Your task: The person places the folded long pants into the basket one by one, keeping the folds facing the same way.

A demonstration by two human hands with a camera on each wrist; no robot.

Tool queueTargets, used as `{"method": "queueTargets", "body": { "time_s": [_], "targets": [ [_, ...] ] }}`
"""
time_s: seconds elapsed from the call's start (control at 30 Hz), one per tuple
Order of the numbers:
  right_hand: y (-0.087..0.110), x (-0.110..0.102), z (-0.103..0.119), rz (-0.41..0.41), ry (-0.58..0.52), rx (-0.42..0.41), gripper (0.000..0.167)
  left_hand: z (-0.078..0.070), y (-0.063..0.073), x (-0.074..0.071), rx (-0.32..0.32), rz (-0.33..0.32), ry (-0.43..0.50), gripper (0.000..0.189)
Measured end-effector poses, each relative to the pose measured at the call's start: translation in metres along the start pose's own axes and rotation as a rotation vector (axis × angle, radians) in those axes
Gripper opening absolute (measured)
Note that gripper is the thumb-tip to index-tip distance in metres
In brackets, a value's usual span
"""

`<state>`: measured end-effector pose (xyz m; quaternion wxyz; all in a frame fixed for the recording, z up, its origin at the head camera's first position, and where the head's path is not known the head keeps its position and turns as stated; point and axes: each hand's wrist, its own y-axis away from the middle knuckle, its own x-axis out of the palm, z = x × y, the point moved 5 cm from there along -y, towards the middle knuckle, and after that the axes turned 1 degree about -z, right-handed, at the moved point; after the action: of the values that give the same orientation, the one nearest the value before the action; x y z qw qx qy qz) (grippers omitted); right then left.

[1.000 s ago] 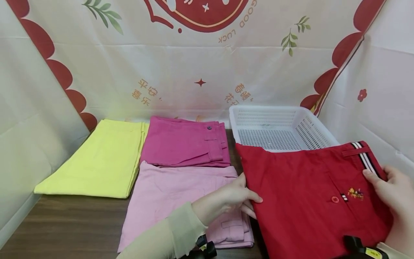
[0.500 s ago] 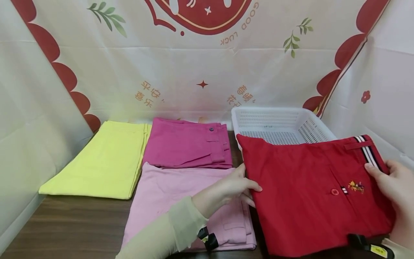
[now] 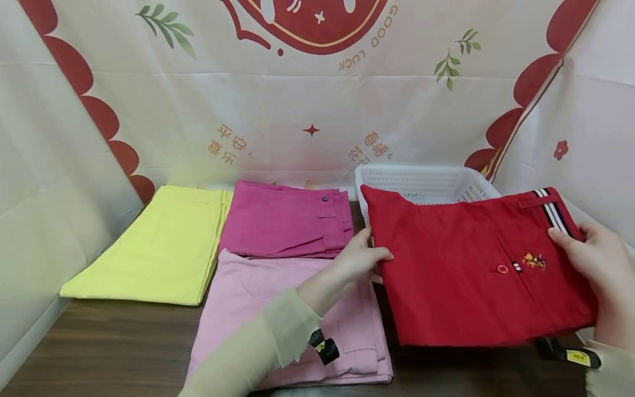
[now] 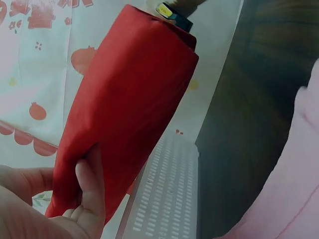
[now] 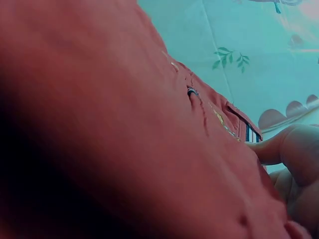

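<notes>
A folded pair of red trousers (image 3: 456,275) hangs raised over the table, its button, embroidery and striped waistband facing up. My left hand (image 3: 353,258) pinches its left edge, thumb on top. At the right edge, beside the stripes, my right hand (image 3: 597,262) grips the cloth. In the left wrist view, the fingers of my left hand (image 4: 75,199) press into the folded layers of the red trousers (image 4: 129,94). The right wrist view is mostly filled by the red cloth (image 5: 124,109), with the thumb of my right hand (image 5: 299,154) on it.
A white perforated basket (image 3: 421,184) stands at the back right, partly covered by the red trousers. Folded yellow trousers (image 3: 154,248), magenta trousers (image 3: 283,220) and pink trousers (image 3: 268,292) lie on the dark wooden table (image 3: 124,342). Printed cloth (image 3: 273,99) hangs behind.
Both hands have raised the red trousers and carried them away from me toward the basket, covering more of it. The lower edge now shows in the head view. The other garments stay put.
</notes>
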<state>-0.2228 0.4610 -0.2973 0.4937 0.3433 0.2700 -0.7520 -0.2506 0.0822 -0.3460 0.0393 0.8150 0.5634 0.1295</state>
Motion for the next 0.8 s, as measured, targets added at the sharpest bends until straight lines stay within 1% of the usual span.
{"method": "queueTargets", "body": {
  "time_s": [0.13,0.27,0.47,0.53,0.67,0.8],
  "targets": [
    [-0.010,-0.001,0.007,0.014,0.019,-0.003,0.075,-0.007,-0.008,-0.003,0.016,-0.037,-0.012,0.044],
    [-0.022,-0.002,0.013,0.049,0.023,-0.019,0.078,-0.013,-0.015,-0.005,0.025,-0.087,0.010,0.046],
    [-0.040,-0.002,0.019,0.101,0.021,-0.053,0.081,-0.024,-0.028,-0.007,0.047,-0.151,0.007,0.045],
    [-0.044,-0.002,0.021,0.121,0.006,-0.057,0.082,-0.026,-0.033,-0.007,0.042,-0.163,0.025,0.043],
    [-0.051,-0.001,0.026,0.156,-0.048,-0.078,0.081,-0.026,-0.039,-0.004,0.004,-0.158,0.077,0.034],
    [-0.058,-0.003,0.030,0.180,-0.118,-0.083,0.075,-0.024,-0.044,-0.001,-0.027,-0.117,0.129,0.029]
  ]
}}
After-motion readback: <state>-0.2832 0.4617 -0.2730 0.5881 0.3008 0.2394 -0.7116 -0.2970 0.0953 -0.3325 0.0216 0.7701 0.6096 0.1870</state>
